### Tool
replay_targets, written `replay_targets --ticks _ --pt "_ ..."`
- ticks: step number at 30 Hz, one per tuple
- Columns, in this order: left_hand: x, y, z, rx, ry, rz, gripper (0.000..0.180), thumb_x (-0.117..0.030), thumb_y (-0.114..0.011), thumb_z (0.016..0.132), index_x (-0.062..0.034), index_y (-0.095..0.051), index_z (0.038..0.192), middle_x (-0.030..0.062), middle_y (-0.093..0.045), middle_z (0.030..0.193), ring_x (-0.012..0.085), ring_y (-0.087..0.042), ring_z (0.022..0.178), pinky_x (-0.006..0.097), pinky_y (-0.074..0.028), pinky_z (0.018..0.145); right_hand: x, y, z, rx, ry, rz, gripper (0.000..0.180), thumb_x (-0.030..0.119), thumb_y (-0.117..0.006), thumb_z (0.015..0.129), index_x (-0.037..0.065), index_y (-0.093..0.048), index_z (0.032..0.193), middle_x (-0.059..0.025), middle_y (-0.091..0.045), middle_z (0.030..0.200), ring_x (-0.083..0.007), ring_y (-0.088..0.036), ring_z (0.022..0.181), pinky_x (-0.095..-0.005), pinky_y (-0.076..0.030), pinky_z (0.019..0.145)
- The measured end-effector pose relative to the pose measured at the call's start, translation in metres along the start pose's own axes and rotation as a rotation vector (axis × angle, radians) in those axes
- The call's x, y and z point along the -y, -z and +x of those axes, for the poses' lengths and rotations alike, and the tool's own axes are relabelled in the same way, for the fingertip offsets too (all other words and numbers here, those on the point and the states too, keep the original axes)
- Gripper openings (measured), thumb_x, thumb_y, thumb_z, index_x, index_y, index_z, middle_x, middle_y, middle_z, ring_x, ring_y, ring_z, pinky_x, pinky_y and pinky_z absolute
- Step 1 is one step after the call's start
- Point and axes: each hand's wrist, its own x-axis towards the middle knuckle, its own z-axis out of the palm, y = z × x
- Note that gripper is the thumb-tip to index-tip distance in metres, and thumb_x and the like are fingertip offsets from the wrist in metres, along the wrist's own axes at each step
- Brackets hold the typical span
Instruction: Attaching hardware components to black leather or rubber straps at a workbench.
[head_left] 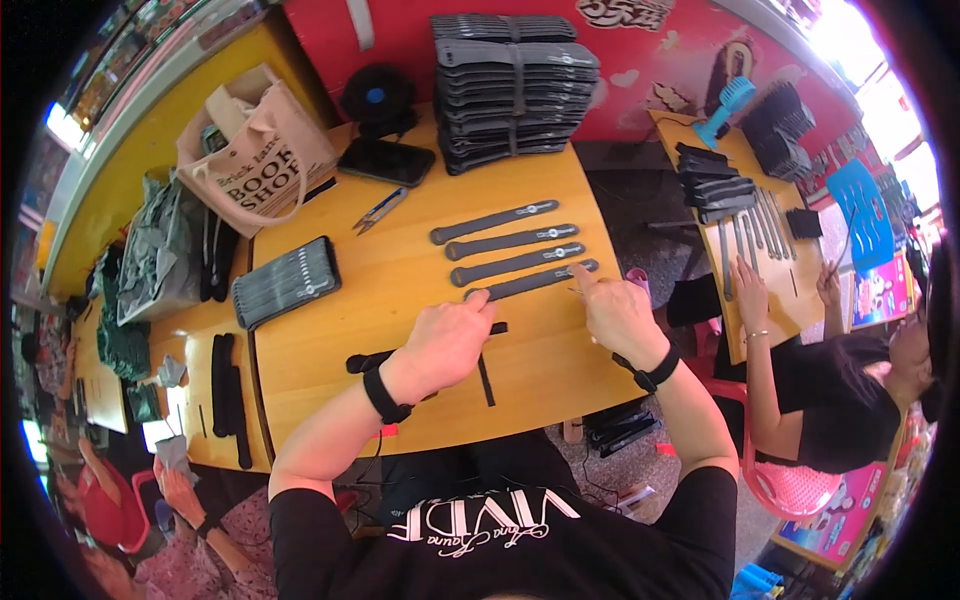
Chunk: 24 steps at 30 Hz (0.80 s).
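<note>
Four dark grey fabric straps with rounded ends lie in a row on the wooden table, and the nearest strap (530, 282) is between my hands. My left hand (448, 338) is closed, its fingertips on the left end of that strap. At the strap's right end, my right hand (622, 316) is closed too, thumb and finger at the edge. Just beyond lies another grey strap (515, 265), untouched. Partly hidden under my left forearm are a dark rolled strip (368, 362) and a thin black strip (487, 382).
A tall bundled stack of straps (510, 95) stands at the back, beside a phone (386, 161) and a small black fan (378, 98). Blue-handled snips (382, 208) and a strap bundle (288, 282) lie left, near a tote bag (255, 150). A co-worker (840, 390) sits right.
</note>
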Motion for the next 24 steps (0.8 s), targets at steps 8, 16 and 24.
replay_targets --ticks 8,16,24 --pt "-0.017 0.024 -0.055 -0.429 -0.182 -0.325 0.039 -0.029 -0.062 0.088 0.0016 -0.051 0.111 0.0208 -0.056 0.099 0.0385 -0.062 0.076 0.045 -0.051 0.066 0.023 0.027 -0.027 -0.150 0.012 0.412 0.040 0.014 -0.065 0.082 0.004 -0.054 0.120 -0.0167 -0.066 0.077 -0.0350 -0.064 0.068 -0.0402 -0.048 0.056" --pt "0.015 0.017 -0.145 -0.418 0.178 -0.900 0.027 -0.024 -0.058 0.095 -0.0022 -0.055 0.111 0.0010 -0.062 0.083 0.0073 -0.059 0.063 0.023 -0.046 0.054 0.102 0.022 -0.072 0.085 0.076 1.034 0.021 0.009 -0.062 0.087 -0.001 -0.063 0.105 -0.0104 -0.064 0.079 -0.0165 -0.060 0.066 -0.0285 -0.047 0.061" --pt "0.044 -0.022 -0.173 -0.879 0.271 -1.842 0.048 -0.049 -0.044 0.097 -0.0041 -0.051 0.111 0.0067 -0.062 0.082 0.0136 -0.057 0.054 0.025 -0.042 0.048 0.165 0.069 -0.105 -0.146 0.252 1.267 0.020 -0.002 -0.057 0.085 -0.002 -0.063 0.104 -0.0083 -0.063 0.075 -0.0129 -0.060 0.064 -0.0243 -0.046 0.059"
